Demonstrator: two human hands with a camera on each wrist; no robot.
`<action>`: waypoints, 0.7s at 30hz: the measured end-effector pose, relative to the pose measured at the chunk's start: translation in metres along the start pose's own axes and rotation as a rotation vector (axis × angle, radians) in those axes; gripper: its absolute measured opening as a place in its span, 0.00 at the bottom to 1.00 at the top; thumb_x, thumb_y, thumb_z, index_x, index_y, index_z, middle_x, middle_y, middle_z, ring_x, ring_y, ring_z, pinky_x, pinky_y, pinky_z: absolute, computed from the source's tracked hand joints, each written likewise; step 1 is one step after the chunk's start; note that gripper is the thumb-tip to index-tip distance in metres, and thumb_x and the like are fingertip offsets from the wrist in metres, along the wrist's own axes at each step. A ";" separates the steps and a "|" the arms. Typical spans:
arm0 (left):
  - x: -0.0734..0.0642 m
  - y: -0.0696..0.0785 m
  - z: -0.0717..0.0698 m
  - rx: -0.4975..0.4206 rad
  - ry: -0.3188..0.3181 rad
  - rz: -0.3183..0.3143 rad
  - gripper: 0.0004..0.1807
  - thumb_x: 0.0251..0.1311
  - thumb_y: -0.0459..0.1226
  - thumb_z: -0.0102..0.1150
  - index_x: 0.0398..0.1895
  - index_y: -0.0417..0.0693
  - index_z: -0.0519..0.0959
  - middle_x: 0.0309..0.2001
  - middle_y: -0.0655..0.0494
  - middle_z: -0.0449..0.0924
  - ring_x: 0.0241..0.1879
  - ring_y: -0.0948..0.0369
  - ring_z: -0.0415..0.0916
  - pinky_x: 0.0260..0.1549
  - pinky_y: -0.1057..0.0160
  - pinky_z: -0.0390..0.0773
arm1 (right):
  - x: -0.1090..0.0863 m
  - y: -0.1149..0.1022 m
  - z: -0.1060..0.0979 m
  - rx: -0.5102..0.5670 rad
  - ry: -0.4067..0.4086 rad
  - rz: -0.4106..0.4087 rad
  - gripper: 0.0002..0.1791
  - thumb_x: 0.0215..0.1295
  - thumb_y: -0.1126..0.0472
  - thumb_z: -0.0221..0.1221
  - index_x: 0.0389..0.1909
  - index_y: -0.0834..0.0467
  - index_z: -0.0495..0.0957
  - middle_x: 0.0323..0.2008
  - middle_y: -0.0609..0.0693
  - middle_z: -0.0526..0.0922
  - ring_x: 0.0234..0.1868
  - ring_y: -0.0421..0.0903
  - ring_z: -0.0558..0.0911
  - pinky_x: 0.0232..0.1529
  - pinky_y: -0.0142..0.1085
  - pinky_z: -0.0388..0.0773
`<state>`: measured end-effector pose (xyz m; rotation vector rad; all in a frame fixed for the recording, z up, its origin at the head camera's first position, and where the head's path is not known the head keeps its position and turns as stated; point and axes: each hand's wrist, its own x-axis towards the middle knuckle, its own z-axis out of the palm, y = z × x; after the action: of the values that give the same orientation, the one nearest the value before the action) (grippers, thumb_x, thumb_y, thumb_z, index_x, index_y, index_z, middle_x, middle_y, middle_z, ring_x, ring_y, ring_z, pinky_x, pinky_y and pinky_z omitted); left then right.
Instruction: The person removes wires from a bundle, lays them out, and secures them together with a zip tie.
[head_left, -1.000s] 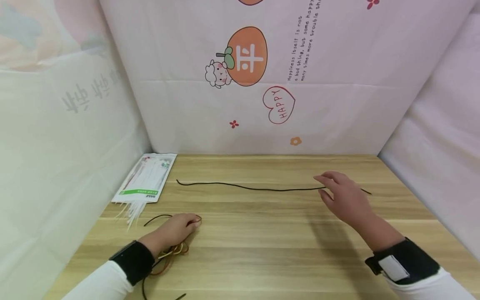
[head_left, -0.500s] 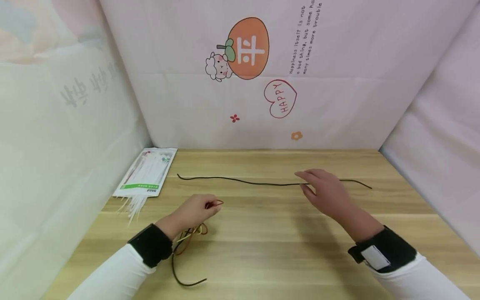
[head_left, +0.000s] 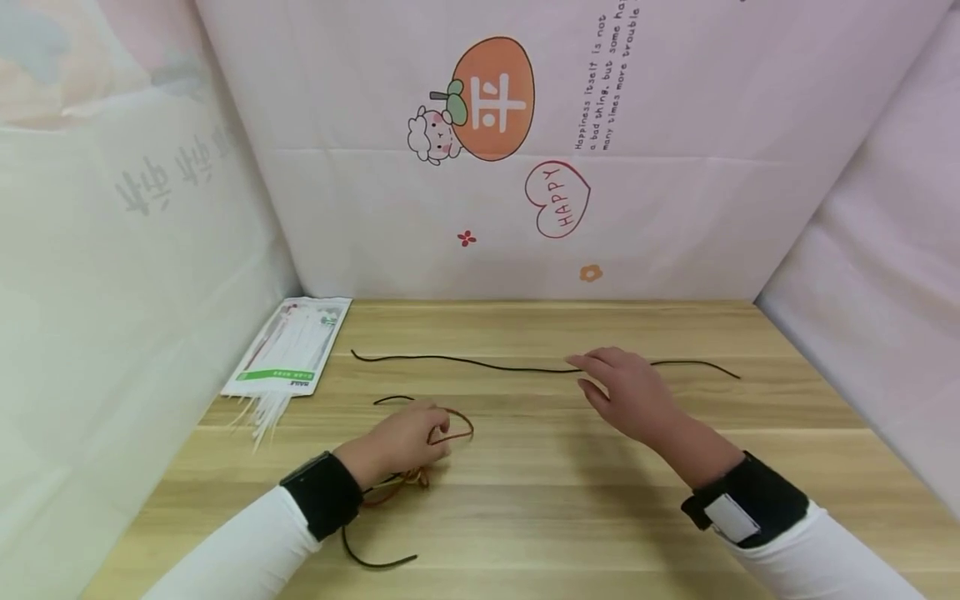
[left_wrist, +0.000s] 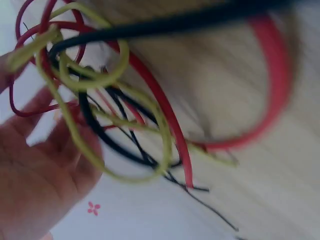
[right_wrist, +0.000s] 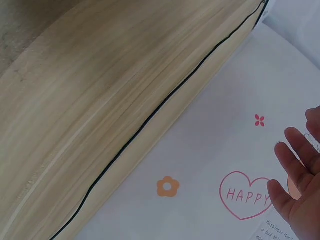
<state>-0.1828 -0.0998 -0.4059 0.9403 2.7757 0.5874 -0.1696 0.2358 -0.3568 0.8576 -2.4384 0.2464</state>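
Observation:
My left hand [head_left: 401,435] holds a tangled bundle of cords [left_wrist: 280,72] just over the table at left of centre. Red, yellow and black strands show in the left wrist view. In the head view a reddish loop sticks out past the fingertips, and a black cord end [head_left: 382,565] curves on the wood below the wrist. A single black cord [head_left: 465,361] lies stretched across the back of the table. Above its right half hovers my right hand [head_left: 633,398], fingers loosely spread and nothing held; it hides a short stretch of that cord.
At the back left lies a white packet [head_left: 288,346] with a green stripe, and white zip ties [head_left: 268,417] stick out of its front end. The wooden table [head_left: 525,517] is enclosed by printed cloth [head_left: 360,225] at the back and both sides.
My left hand has moved right and away from me, carrying the cord bundle along. The right hand has drifted left over the long black cord, which stays in place.

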 end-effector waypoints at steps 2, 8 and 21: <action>-0.006 -0.004 -0.002 0.043 0.009 -0.040 0.34 0.51 0.52 0.71 0.59 0.46 0.74 0.58 0.45 0.68 0.57 0.48 0.66 0.54 0.45 0.67 | -0.002 0.001 0.000 -0.005 -0.003 0.005 0.18 0.56 0.68 0.66 0.50 0.60 0.81 0.40 0.54 0.83 0.39 0.53 0.82 0.37 0.47 0.78; -0.019 -0.018 -0.010 0.067 -0.116 -0.103 0.71 0.28 0.62 0.77 0.77 0.51 0.48 0.76 0.39 0.38 0.73 0.36 0.33 0.61 0.27 0.36 | -0.003 0.000 0.002 -0.008 -0.016 0.019 0.19 0.57 0.67 0.66 0.51 0.59 0.81 0.41 0.53 0.83 0.40 0.53 0.82 0.37 0.47 0.78; -0.007 -0.019 -0.003 -0.037 -0.108 -0.020 0.39 0.47 0.40 0.69 0.66 0.47 0.70 0.50 0.52 0.67 0.47 0.54 0.62 0.44 0.53 0.67 | 0.003 -0.004 0.006 0.008 -0.007 0.015 0.19 0.57 0.67 0.66 0.51 0.59 0.81 0.42 0.53 0.83 0.40 0.52 0.82 0.37 0.48 0.78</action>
<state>-0.1881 -0.1189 -0.4104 0.9073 2.6661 0.5657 -0.1717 0.2297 -0.3600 0.8452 -2.4528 0.2590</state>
